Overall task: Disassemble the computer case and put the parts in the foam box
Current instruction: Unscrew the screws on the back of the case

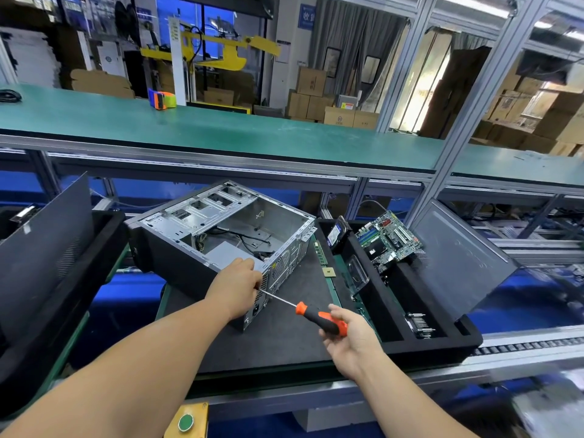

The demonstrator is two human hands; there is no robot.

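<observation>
An open computer case (202,235) lies on its side on a dark mat, its metal inside and loose cables showing. My left hand (235,287) grips the case's near rear corner, by the power supply (226,252). My right hand (349,339) holds an orange and black screwdriver (319,320) whose metal tip meets the case's rear panel just beside my left hand. To the right stands the black foam box (392,311), holding a green motherboard (390,240), a hard drive (336,233) and a heatsink (420,325).
A grey side panel (458,257) leans on the foam box's right side. A memory stick (320,252) and a small chip (329,272) lie on the mat. Another black foam box (47,248) stands left. A green shelf (221,128) runs behind; a green button (185,422) sits near me.
</observation>
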